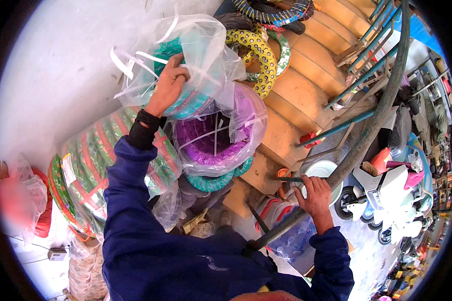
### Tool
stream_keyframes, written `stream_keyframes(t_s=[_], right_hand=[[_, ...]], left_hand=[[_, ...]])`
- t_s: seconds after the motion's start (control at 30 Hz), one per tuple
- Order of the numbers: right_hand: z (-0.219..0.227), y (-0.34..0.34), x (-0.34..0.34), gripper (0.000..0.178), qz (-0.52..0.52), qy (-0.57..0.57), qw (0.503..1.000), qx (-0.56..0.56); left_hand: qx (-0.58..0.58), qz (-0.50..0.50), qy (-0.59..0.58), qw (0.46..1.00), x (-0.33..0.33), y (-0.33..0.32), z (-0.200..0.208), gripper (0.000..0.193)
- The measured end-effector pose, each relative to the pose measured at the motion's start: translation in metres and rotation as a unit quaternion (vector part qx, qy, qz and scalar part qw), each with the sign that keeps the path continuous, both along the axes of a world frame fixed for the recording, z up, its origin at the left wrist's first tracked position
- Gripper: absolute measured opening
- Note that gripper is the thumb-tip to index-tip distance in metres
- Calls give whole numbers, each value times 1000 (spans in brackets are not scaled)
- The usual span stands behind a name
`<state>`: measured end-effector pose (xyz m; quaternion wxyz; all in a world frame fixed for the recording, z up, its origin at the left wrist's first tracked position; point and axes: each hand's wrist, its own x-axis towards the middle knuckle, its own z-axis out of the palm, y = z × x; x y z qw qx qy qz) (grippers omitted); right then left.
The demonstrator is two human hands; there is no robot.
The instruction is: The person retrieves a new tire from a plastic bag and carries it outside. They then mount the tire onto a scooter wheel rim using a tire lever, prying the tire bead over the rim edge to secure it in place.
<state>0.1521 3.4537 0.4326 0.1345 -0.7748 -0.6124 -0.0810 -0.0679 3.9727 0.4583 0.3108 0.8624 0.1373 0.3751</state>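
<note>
My left hand [172, 86] reaches up to the clear plastic bag [206, 45] and lies on it with curled fingers, gripping its film. Teal wrapped tyres [188, 103] show through this bag, and white straps stick out at its top left. Just below stands a clear-wrapped stack of purple tyres [248, 113], crossed by white straps. Another teal ring [208, 183] lies under the purple stack. On the right, my right hand [316, 195] is closed over the dark curved handrail [359, 155] of the stairs.
Orange steps [296, 98] climb away, with yellow patterned tyres [258, 52] and striped tyres [281, 12] on them. A green wrapped tyre bundle [98, 160] stands at left against the white wall [60, 65]. Beyond the rail are a white bucket [326, 168] and a white wheeled vehicle [386, 183].
</note>
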Motion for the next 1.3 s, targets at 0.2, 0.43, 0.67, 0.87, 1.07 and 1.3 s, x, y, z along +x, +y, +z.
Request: stream_keyframes(t_s=[0.2, 0.43, 0.67, 0.87, 1.07, 1.3], right_hand=[[-3, -2, 4, 42, 4, -13, 1000, 17], [-9, -7, 6, 42, -18, 11, 1000, 0], [-9, -7, 8, 41, -4, 38, 998, 53], [-16, -14, 12, 42, -14, 20, 999, 45], [-15, -18, 9, 42, -29, 5, 999, 33], [-11, -10, 5, 41, -28, 13, 998, 51]], left_hand=[[-143, 110, 135, 974, -2, 48, 8, 59], [-380, 7, 288, 879, 3, 62, 19, 64], [-146, 183, 219, 947, -1, 72, -19, 53], [-166, 86, 124, 975, 3, 59, 75, 31], [42, -15, 203, 978, 47, 22, 198, 28], [222, 115, 533, 809, -23, 49, 38, 57]])
